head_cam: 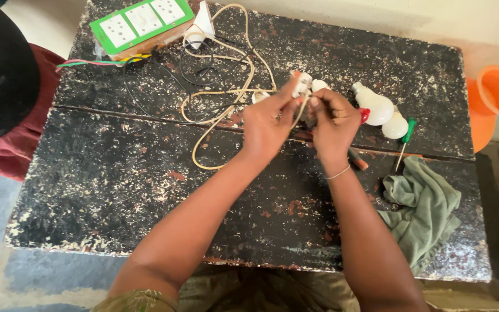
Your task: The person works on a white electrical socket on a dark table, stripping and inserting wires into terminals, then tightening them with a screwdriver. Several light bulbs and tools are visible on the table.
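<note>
Both forearms reach up-frame to a small white plug fitting (pixel 302 85) at centre, pinched by left hand (pixel 267 124) and right hand (pixel 333 121) fingers. Steady grip, I judge, keeps its cream cord (pixel 226 92) from twisting.

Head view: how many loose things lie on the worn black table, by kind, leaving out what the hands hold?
White light bulbs: 2
Green-handled screwdriver: 1
Green-edged white socket board: 1
Crumpled grey-green cloth: 1
Total: 5
The left hand and right hand share a small white fitting on a cream cord, not counted.
</note>
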